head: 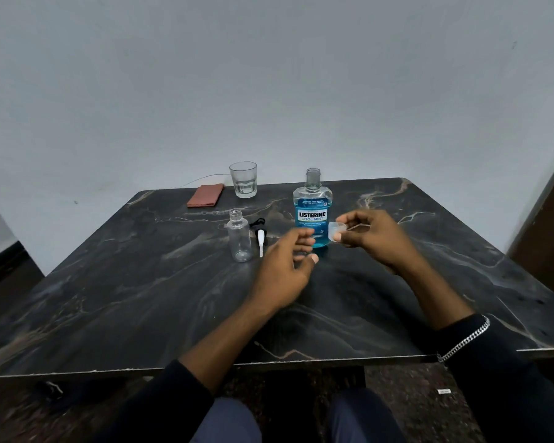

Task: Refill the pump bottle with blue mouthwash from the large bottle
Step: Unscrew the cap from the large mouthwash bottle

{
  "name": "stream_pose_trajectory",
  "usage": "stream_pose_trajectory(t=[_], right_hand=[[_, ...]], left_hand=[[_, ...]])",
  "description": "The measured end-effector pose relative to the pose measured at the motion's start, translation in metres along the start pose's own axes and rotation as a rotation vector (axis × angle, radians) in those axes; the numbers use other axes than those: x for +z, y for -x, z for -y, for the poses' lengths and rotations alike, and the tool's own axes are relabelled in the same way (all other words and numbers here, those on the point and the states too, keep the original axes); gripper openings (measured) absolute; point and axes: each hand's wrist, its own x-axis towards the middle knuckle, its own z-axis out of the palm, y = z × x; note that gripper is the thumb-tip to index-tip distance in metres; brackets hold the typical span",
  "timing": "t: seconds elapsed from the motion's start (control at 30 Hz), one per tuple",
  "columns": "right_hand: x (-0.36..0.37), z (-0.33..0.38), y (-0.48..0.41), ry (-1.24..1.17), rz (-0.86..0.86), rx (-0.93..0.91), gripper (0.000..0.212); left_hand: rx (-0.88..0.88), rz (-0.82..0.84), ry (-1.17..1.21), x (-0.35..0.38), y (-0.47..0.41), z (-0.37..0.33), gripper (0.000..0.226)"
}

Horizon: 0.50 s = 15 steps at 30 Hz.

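My right hand [370, 239] pinches the clear cap [337, 231] just right of the uncapped mouthwash bottle [312, 210], my left hand [285, 270] hangs loosely open and empty near it, and the empty pump bottle [239, 236] stands left, its pump [260, 237] lying beside it.

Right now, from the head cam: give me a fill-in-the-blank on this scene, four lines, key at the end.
1. The large bottle of blue mouthwash stands with its cap ____.
2. The right hand holds a clear ____.
3. The pump bottle is ____ of liquid.
4. The pump head lies on the ____.

Missing words: off; cap; empty; table
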Motion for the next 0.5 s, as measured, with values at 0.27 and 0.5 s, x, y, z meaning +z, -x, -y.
stream_pose_trajectory(t=[0.27, 0.5], right_hand=[[-0.017, -0.027, -0.011, 0.303, -0.127, 0.085, 0.026], [-0.021, -0.036, -0.011, 0.356, -0.197, 0.126, 0.026]], left_hand=[[-0.05, 0.269, -0.073, 0.031, -0.018, 0.007, 0.06], [-0.096, 0.328, -0.17, 0.051, -0.034, 0.004, 0.069]])
